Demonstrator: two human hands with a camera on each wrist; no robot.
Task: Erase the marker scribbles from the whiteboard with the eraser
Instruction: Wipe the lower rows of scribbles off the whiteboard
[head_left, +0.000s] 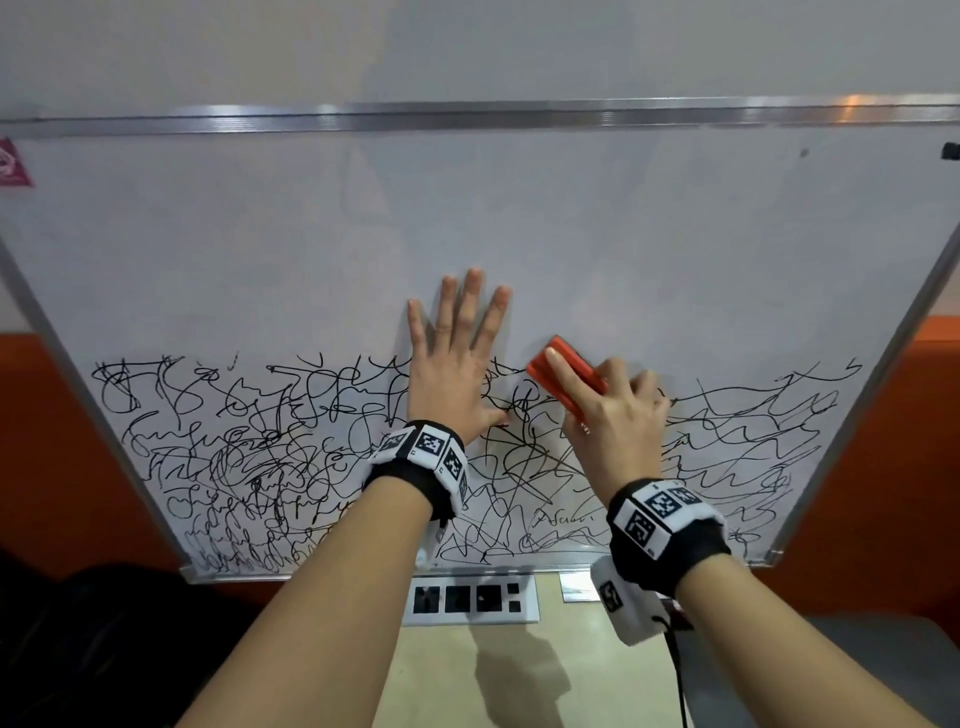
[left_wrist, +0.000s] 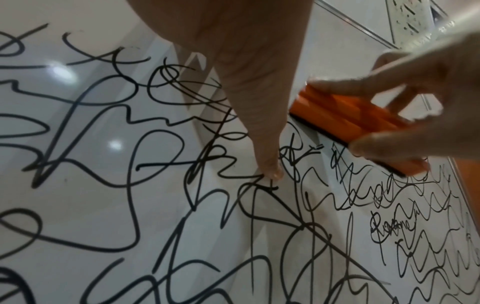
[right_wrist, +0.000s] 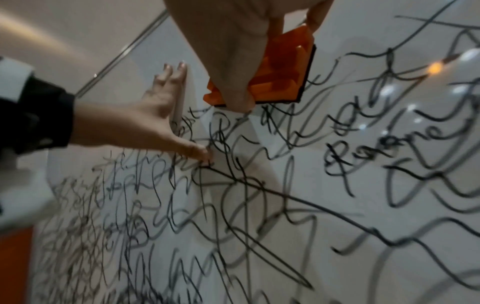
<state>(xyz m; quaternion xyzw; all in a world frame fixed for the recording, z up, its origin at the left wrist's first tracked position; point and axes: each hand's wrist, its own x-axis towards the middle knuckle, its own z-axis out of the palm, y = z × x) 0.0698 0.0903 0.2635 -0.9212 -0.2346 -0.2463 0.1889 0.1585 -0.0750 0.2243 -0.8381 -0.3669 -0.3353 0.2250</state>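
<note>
Gripping the eraser (head_left: 566, 375), the right hand (head_left: 615, 410) should press flat, seemingly sweeping toward 6 o'clock, left hand (head_left: 452, 364) splayed bracing the whiteboard (head_left: 675, 249)

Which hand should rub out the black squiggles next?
The right hand: its fingers already grip the orange plastic eraser at the top edge of the black marker scribbles. The left hand lies flat on the white whiteboard, steadying it.
</note>
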